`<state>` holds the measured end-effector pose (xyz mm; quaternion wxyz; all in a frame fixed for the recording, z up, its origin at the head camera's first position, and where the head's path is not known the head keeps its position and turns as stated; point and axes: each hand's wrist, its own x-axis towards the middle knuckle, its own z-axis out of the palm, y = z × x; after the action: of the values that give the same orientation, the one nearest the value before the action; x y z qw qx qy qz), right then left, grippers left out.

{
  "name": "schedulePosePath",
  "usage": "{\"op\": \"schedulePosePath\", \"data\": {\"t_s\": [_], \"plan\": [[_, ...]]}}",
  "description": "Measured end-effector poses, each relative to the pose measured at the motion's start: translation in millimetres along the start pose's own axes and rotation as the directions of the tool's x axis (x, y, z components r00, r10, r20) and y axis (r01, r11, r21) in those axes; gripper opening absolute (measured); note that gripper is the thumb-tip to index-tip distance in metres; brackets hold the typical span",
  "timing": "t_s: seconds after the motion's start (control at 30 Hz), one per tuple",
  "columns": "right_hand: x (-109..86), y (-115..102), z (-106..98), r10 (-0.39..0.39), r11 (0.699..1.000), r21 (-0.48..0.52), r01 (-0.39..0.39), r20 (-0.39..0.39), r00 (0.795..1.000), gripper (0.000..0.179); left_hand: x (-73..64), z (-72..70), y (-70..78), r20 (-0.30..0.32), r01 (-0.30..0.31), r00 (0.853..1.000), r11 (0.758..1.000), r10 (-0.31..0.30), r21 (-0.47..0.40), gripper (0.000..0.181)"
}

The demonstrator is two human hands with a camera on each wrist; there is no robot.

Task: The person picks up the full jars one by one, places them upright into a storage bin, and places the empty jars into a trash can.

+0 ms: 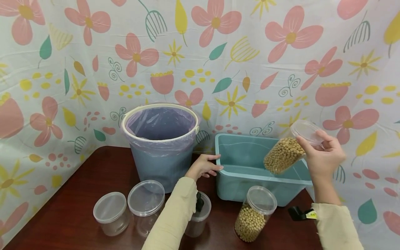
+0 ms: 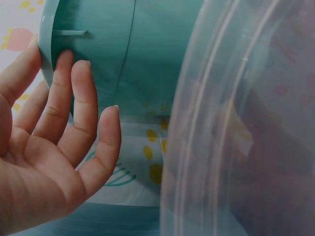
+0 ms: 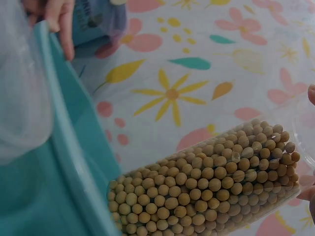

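The long sleeves are plain cream cloth. The left sleeve (image 1: 173,215) shows soft creases, and the right sleeve (image 1: 335,227) finishes in an uneven, raw-looking edge. The 2 hands (image 1: 203,166) are bare, with short fingernails (image 2: 115,106). A small black device (image 1: 199,202) is at the left wrist, perhaps a mount, though partly hidden; a black fitting (image 1: 296,213) at the right bears 1 yellow label (image 1: 311,215), its print too small to read.

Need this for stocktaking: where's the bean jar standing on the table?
Right of centre in the head view, the bean jar stands in front of the teal tub, with a smaller clear container to its left.
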<state>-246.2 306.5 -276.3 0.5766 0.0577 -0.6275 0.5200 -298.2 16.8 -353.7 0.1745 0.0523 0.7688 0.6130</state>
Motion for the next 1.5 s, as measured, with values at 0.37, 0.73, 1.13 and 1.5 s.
{"op": "schedulePosePath", "data": {"t_s": [0.37,0.73,1.13,1.5], "plan": [[-19.9,20.1,0.3,0.022,0.987,-0.163,-0.01,0.074,0.997,0.044,-1.2,0.3,0.4,0.001,-0.006,1.0,1.0,0.006,-0.002,0.053],[-39.3,36.2,-4.1,0.018,0.97,-0.242,0.011,0.119,0.993,0.042,-3.6,0.9,1.6,-0.002,-0.006,1.0,1.0,0.006,-0.003,0.054],[-53.0,57.8,-13.6,-0.063,0.958,-0.255,0.134,0.268,0.961,0.045,-2.1,0.1,0.1,-0.008,-0.009,1.0,1.0,0.009,-0.006,0.054],[-61.9,76.5,-22.5,0.001,0.944,-0.306,0.121,0.368,0.93,0.041,-1.6,-0.5,0.0,-0.004,-0.009,1.0,1.0,0.009,-0.004,0.054]]}}
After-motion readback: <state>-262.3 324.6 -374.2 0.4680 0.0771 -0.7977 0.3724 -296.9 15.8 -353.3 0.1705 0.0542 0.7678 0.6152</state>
